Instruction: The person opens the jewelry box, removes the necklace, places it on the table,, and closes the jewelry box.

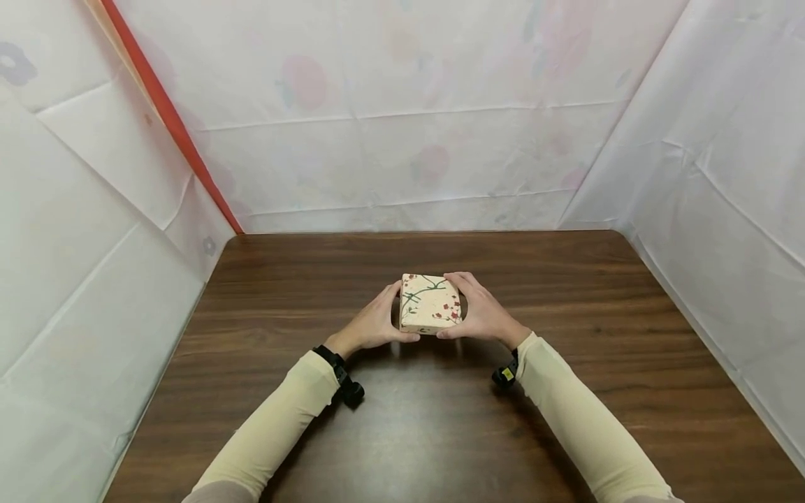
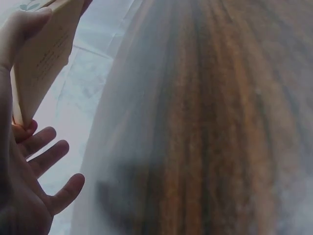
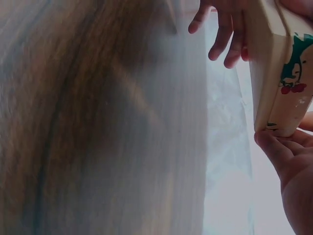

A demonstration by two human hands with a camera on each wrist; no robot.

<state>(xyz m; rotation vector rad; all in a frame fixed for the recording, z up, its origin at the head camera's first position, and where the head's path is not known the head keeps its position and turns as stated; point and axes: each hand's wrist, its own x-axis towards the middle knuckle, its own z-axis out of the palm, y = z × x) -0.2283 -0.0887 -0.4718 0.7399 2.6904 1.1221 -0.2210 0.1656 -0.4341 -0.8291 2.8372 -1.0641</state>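
Observation:
A small cream box (image 1: 430,302) with green branches and red blossoms printed on it is held between both hands, raised off the table. My left hand (image 1: 376,323) grips its left side, thumb along the near edge; in the left wrist view the other fingers (image 2: 66,193) spread out beneath. On the opposite side my right hand (image 1: 481,312) grips the box, thumb at the near lower corner and fingers at the far top corner. The right wrist view shows the seam near the edge of the box (image 3: 288,73). Small writing marks the underside of the box (image 2: 46,63).
The dark wooden table (image 1: 402,426) spreads under both arms. White patterned sheeting (image 1: 402,140) hangs behind it and along both sides, with a red strip (image 1: 170,112) at the back left corner. Black wrist cameras are strapped to both wrists.

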